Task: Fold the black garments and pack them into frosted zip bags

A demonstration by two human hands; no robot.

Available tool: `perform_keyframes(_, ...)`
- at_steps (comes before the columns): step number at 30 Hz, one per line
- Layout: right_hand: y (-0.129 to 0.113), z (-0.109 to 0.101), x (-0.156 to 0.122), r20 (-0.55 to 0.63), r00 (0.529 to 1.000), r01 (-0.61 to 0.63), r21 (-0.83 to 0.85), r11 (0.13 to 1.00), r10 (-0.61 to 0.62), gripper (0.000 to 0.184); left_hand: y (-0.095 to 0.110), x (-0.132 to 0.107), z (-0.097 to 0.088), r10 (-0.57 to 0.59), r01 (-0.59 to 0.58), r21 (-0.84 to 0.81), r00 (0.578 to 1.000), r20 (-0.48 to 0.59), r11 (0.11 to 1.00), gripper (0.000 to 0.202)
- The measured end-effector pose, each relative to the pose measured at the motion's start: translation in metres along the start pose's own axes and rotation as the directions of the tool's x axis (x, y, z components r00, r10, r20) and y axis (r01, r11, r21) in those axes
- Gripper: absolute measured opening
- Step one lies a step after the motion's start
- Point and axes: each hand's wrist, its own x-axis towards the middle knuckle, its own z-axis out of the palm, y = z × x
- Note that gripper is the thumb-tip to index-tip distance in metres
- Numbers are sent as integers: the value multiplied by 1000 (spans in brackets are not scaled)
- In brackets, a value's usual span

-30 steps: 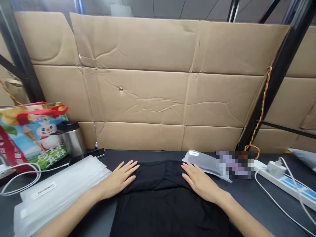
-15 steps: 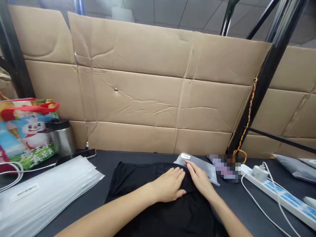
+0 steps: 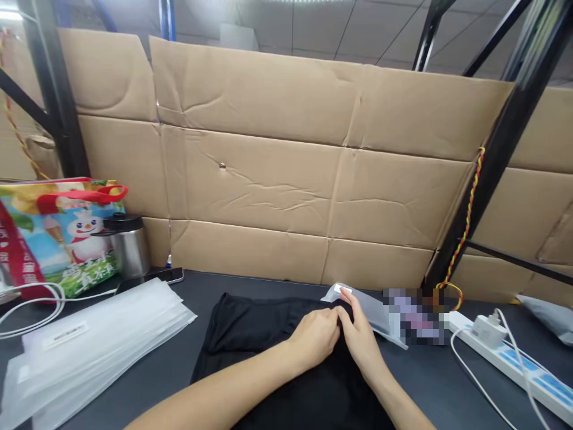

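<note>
A black garment (image 3: 250, 334) lies flat on the dark table (image 3: 447, 382) in front of me. My left hand (image 3: 316, 337) rests on its upper right part with the fingers curled and pinched on the fabric. Touching it from the right, my right hand (image 3: 360, 337) also pinches the garment's top right corner, one finger pointing up toward a grey plastic bag (image 3: 373, 313) that lies just behind.
A stack of clear plastic bags (image 3: 89, 352) lies at the left. Behind it stand a colourful tote bag (image 3: 54, 239), a steel flask (image 3: 128, 248) and a phone (image 3: 154, 276). A white power strip (image 3: 514, 364) with cables runs along the right. Cardboard walls the back.
My left hand moved from the garment's left side across to its right part. Both hands went from flat and open to pinching the fabric together at the top right corner.
</note>
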Motion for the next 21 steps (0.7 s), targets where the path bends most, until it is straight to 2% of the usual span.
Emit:
perform_keyframes(2, 5, 3, -2, 27, 998, 51, 4, 999, -51, 53, -7, -13, -11, 30, -30, -9, 1000, 4, 1000, 33)
perform_keyframes(4, 7, 3, -3, 38, 997, 67, -1, 998, -67, 57, -28, -35, -29, 33, -33, -17, 999, -3, 999, 37)
perform_keyframes(8, -7, -1, -5, 52, 995, 88, -79, 993, -84, 61, -100, -96, -66, -169, 170, 6, 982, -80, 985, 35)
perform_keyframes(11, -33, 6, -5, 131, 967, 238, -146, 960, -220, 64, -143, -138, -76, -357, 362, 18, 927, -115, 932, 39)
perform_keyframes(13, -51, 17, -5, 245, 911, 380, -184, 907, -332, 69, -156, -155, -73, -415, 420, 17, 901, -126, 907, 41)
perform_keyframes(15, -67, 32, -6, 392, 827, 509, -215, 834, -403, 75, -159, -161, -66, -424, 430, 19, 896, -131, 903, 42)
perform_keyframes(19, -85, 66, -10, 614, 654, 677, -216, 704, -441, 74, -156, -159, -58, -429, 435, 33, 895, -122, 900, 42)
perform_keyframes(21, -89, 78, -15, 662, 611, 701, -199, 685, -433, 67, -156, -158, -58, -434, 441, 30, 892, -125, 897, 42)
